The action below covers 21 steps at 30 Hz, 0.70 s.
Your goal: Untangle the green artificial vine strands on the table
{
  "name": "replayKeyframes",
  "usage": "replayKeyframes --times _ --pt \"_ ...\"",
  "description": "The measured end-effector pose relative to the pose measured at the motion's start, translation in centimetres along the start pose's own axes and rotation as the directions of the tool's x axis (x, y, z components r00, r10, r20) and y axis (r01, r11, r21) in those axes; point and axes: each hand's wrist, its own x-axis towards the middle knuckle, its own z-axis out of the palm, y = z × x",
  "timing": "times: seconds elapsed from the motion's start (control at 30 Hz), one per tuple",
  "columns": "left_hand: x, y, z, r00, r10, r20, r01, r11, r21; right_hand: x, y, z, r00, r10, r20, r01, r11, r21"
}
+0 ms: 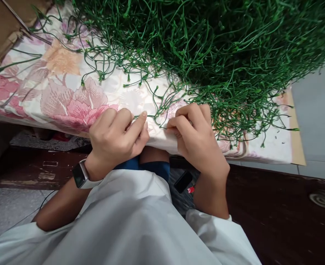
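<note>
A thin green plastic plant stem point(151, 116) runs between my two hands, just above the near edge of the table. My left hand point(117, 132), with a watch point(83, 174) on its wrist, pinches one end between thumb and forefinger. On the other side my right hand point(191, 134) has its fingertips closed on a thin forked part of the stem. Beyond both hands lies a big tangled heap of similar green stems point(206, 48), with small tufted tips. Loose ones spread from it toward my hands. The exact grip of my right fingertips is partly hidden.
A floral cloth point(77, 99) covers the table. At the left are a cardboard piece point(2, 33) and a bent metal rod point(5, 105). A dark wooden bench point(275, 213) is below, with a phone point(183, 182) on the surface between. Tiled wall point(317, 121) stands at the right.
</note>
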Motion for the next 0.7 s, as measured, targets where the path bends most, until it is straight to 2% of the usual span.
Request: replayKeyframes --times 0.1,0.17,0.27,0.37,0.43,0.53,0.63,0.7 --pt "-0.1 0.0 0.0 0.997 -0.047 0.059 0.049 0.998 -0.028 -0.8 1.4 -1.1 1.000 -0.008 -0.007 0.008 0.999 -0.037" --pt "-0.2 0.0 0.0 0.996 -0.065 0.068 0.068 0.996 -0.054 -1.6 2.9 -2.2 0.992 0.023 -0.123 -0.031 0.997 -0.067" --pt "-0.2 0.0 0.1 0.999 -0.045 0.021 0.046 0.997 -0.065 -2.7 5.7 -3.5 0.944 0.039 -0.328 -0.098 0.981 -0.167" --pt "-0.1 0.0 0.2 0.999 -0.030 -0.010 0.030 0.999 -0.044 -3.1 7.0 -3.9 0.933 0.016 -0.360 -0.110 0.964 -0.243" --pt "0.0 0.0 0.2 0.999 -0.041 -0.024 0.040 0.998 -0.048 -2.8 6.3 -3.6 0.921 0.017 -0.388 -0.117 0.965 -0.236" --pt "0.0 0.1 0.0 0.999 -0.037 -0.024 0.035 0.997 -0.067 -1.8 3.5 -2.8 0.913 0.049 -0.405 -0.122 0.980 -0.156" --pt "-0.3 0.1 -0.1 0.997 -0.055 0.053 0.058 0.996 -0.066 -0.6 0.6 -1.8 0.962 0.069 -0.266 -0.093 0.993 -0.078" --pt "-0.4 0.0 -0.2 0.988 -0.105 0.112 0.116 0.989 -0.096 -0.1 -0.4 -0.9 0.982 0.072 -0.176 -0.083 0.995 -0.059"
